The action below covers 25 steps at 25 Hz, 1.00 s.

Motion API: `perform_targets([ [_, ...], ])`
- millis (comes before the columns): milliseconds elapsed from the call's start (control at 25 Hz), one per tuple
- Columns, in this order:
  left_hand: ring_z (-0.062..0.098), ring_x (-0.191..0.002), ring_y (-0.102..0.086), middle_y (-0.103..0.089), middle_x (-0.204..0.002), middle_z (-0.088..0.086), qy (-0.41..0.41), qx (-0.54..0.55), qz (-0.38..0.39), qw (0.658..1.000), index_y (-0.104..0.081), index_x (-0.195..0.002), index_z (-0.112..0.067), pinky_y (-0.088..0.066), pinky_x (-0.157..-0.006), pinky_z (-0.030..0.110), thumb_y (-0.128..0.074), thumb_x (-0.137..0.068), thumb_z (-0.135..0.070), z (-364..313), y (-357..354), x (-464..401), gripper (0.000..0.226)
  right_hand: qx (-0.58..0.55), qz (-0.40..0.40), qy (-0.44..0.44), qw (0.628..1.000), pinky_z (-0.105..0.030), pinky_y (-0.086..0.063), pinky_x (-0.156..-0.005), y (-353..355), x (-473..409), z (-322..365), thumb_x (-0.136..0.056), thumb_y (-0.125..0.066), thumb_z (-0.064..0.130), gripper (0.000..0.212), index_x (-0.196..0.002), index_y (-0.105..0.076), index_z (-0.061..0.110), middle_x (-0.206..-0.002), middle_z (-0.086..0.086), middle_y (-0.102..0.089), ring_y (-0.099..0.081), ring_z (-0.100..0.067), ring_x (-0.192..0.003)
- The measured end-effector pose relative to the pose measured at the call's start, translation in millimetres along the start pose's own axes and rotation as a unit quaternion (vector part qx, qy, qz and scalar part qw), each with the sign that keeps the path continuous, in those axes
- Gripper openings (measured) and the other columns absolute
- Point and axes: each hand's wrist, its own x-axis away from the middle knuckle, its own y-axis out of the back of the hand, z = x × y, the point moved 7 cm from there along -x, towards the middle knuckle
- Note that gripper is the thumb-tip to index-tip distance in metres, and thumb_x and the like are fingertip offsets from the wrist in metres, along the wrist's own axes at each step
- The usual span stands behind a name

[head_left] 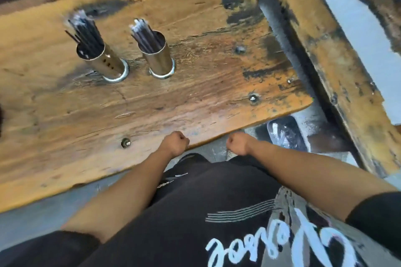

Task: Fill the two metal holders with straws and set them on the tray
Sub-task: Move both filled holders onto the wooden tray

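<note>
Two shiny metal holders stand side by side on the worn wooden table. The left holder and the right holder each hold a bunch of dark straws with white wrapped tips, the left straws and the right straws. My left hand is a closed fist at the table's near edge, holding nothing. My right hand is also a closed fist, just off the edge over the floor. Both hands are well short of the holders. No tray is in view.
A weathered wooden bench or beam runs along the right, with a gap between it and the table. A bag of wrapped dark items lies on the floor below the table's right corner. Bolt heads dot the tabletop.
</note>
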Motion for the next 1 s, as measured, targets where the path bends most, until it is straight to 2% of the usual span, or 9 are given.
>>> perform_targets([
  [120, 0.034, -0.093, -0.065, -0.068, -0.09, 0.013, 0.022, 0.041, -0.025, 0.999, -0.066, -0.093, -0.01, -0.042, -0.071, 0.031, -0.054, -0.095, -0.025, 33, 19, 7, 0.019, -0.008, 0.017, 0.033, 0.999, -0.032, -0.044, -0.086, 1, -13, 51, -0.106, -0.042, 0.02, 0.027, -0.097, -0.062, 0.005, -0.096, -0.008, -0.059, -0.055, -0.025, -0.104],
  [200, 0.037, -0.094, -0.066, -0.069, -0.088, 0.016, 0.04, 0.073, -0.043, 0.996, -0.066, -0.092, -0.01, -0.042, -0.071, 0.03, -0.055, -0.095, -0.025, 50, 33, 11, 0.019, 0.015, 0.014, 0.065, 0.998, -0.029, -0.045, -0.08, 5, -28, 77, -0.103, -0.053, 0.025, 0.018, -0.111, -0.059, 0.01, -0.101, -0.008, -0.061, -0.059, -0.027, -0.097],
  [320, 0.042, -0.095, -0.067, -0.07, -0.094, 0.023, 0.071, 0.153, -0.075, 0.983, -0.066, -0.1, -0.001, -0.046, -0.072, 0.036, -0.053, -0.096, -0.02, 72, 59, 11, 0.024, 0.043, 0.016, 0.11, 0.993, -0.033, -0.048, -0.089, 15, -59, 113, -0.101, -0.057, 0.028, 0.033, -0.128, -0.055, 0.01, -0.119, -0.013, -0.066, -0.063, -0.03, -0.107],
  [400, 0.038, -0.092, -0.066, -0.069, -0.097, 0.022, 0.093, 0.203, -0.11, 0.968, -0.064, -0.105, 0.003, -0.043, -0.071, 0.035, -0.052, -0.096, -0.019, 82, 82, 11, 0.027, 0.013, 0.019, 0.115, 0.993, -0.035, -0.049, -0.092, 23, -78, 135, -0.1, -0.06, 0.026, 0.036, -0.13, -0.055, 0.007, -0.115, -0.014, -0.063, -0.059, -0.025, -0.1],
  [520, 0.036, -0.097, -0.067, -0.072, -0.102, 0.018, 0.128, 0.241, -0.177, 0.946, -0.064, -0.11, -0.007, -0.049, -0.074, 0.037, -0.062, -0.092, -0.029, 93, 119, 12, 0.028, -0.067, -0.004, 0.107, 0.992, -0.041, -0.049, -0.085, 46, -99, 165, -0.094, -0.064, 0.021, 0.031, -0.121, -0.053, 0.012, -0.105, -0.014, -0.061, -0.057, -0.024, -0.09],
  [680, 0.029, -0.097, -0.065, -0.07, -0.101, 0.007, 0.153, 0.272, -0.258, 0.914, -0.055, -0.12, -0.018, -0.048, -0.07, 0.032, -0.074, -0.083, -0.044, 97, 174, 4, 0.048, -0.094, -0.057, 0.115, 0.987, -0.034, -0.051, -0.09, 89, -125, 203, -0.089, -0.071, 0.03, 0.061, -0.141, -0.044, 0.011, -0.105, -0.012, -0.072, -0.066, -0.028, -0.105],
  [800, 0.027, -0.103, -0.062, -0.066, -0.11, 0.006, 0.146, 0.274, -0.293, 0.904, -0.051, -0.129, -0.014, -0.043, -0.081, 0.031, -0.078, -0.081, -0.046, 93, 208, -12, 0.063, -0.117, -0.075, 0.11, 0.984, -0.036, -0.05, -0.094, 110, -143, 216, -0.087, -0.076, 0.03, 0.073, -0.147, -0.039, 0.009, -0.094, -0.005, -0.067, -0.064, -0.027, -0.103],
  [840, 0.025, -0.102, -0.061, -0.064, -0.113, 0.007, 0.145, 0.28, -0.295, 0.902, -0.05, -0.13, -0.014, -0.043, -0.083, 0.031, -0.078, -0.081, -0.046, 93, 216, -19, 0.065, -0.132, -0.08, 0.106, 0.982, -0.037, -0.049, -0.097, 115, -148, 219, -0.085, -0.078, 0.03, 0.077, -0.148, -0.038, 0.009, -0.1, -0.006, -0.064, -0.062, -0.027, -0.107],
  [1000, 0.024, -0.1, -0.061, -0.062, -0.121, 0.012, 0.141, 0.339, -0.308, 0.878, -0.049, -0.127, -0.015, -0.045, -0.083, 0.033, -0.084, -0.075, -0.047, 106, 250, -52, 0.07, -0.19, -0.116, 0.089, 0.971, -0.042, -0.039, -0.115, 131, -169, 227, -0.076, -0.089, 0.031, 0.101, -0.155, -0.027, 0.014, -0.149, -0.016, -0.044, -0.046, -0.032, -0.137],
])
